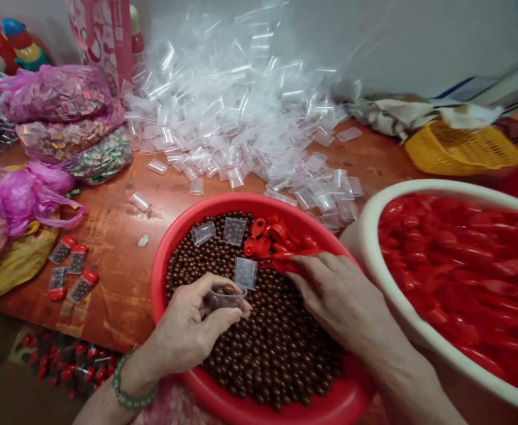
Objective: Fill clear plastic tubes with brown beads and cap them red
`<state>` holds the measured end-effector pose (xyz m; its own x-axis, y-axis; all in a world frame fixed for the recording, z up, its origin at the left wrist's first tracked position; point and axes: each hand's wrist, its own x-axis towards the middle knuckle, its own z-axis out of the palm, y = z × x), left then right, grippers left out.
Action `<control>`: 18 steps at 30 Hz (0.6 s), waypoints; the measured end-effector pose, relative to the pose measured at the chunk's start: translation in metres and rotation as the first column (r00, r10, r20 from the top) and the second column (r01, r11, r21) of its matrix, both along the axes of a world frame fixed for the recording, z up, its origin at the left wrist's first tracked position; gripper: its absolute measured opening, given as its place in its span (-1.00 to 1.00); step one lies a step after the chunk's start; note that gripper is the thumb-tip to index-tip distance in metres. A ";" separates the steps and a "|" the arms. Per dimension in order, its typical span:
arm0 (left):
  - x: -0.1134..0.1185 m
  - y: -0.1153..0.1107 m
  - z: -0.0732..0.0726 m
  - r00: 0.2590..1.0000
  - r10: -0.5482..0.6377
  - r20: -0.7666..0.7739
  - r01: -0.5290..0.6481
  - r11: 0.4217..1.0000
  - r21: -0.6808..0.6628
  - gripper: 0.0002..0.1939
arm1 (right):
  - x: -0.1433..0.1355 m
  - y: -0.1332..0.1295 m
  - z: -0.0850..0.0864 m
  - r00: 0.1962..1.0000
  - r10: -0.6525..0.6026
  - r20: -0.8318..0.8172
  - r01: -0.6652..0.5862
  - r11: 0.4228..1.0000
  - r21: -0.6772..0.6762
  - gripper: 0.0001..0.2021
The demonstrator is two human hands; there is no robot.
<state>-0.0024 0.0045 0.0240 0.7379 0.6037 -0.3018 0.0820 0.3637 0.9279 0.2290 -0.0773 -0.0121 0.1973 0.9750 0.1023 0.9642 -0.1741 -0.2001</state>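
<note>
- At your far left, on the table [121, 301], there are plastic bags [59, 97] piled up, with many small packets inside.
- A little nearer to you, four filled cups [77, 258] with red tops are lying on the table, close to its front edge.
- Lower than this edge, many more capped cups [68, 369] lie in a heap.
- Your left hand [192, 324], with a green bracelet [117, 381] on the wrist, is above the red basin [158, 283]. Its fingers are closed around one clear cup [226, 299], whose open mouth is turned upward; brown balls can be seen in it.
- The red basin is in front of you and holds a lot of brown balls [271, 342]. Three clear cups [234, 231] lie on these balls, beyond your left hand.
- Behind the basin, a big heap of empty cups [241, 118] is spread on the table.
- At the far right part of the basin there is a small group of red caps [277, 230].
- Your right hand [338, 289] reaches to these caps, and its fingers are bent among them; I cannot tell if they grip one.
- At your right, a white tub [371, 236] is full of red caps, and a yellow basket [462, 156] is behind it.
</note>
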 end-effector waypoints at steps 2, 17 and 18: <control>-0.001 -0.002 0.003 1.000 0.013 -0.010 -0.011 0.995 0.099 -0.85 | -0.002 -0.003 0.008 0.987 0.002 -0.161 0.016 0.994 0.111 -0.78; 0.002 -0.013 0.010 0.999 0.004 -0.031 0.004 0.966 0.258 -0.84 | -0.044 -0.008 0.045 0.245 0.121 -0.962 0.200 0.965 0.172 -0.82; 0.002 -0.013 0.011 0.999 -0.001 -0.034 0.010 0.960 0.279 -0.86 | -0.043 -0.009 0.044 0.224 0.128 -0.966 0.179 0.969 0.170 -0.82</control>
<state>-0.0009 -0.0083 0.0347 0.7337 0.6634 -0.1468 0.1162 0.0904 0.9891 0.1855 -0.0858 0.0321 0.3162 0.9487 -0.0054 -0.0070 -0.0034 -1.0000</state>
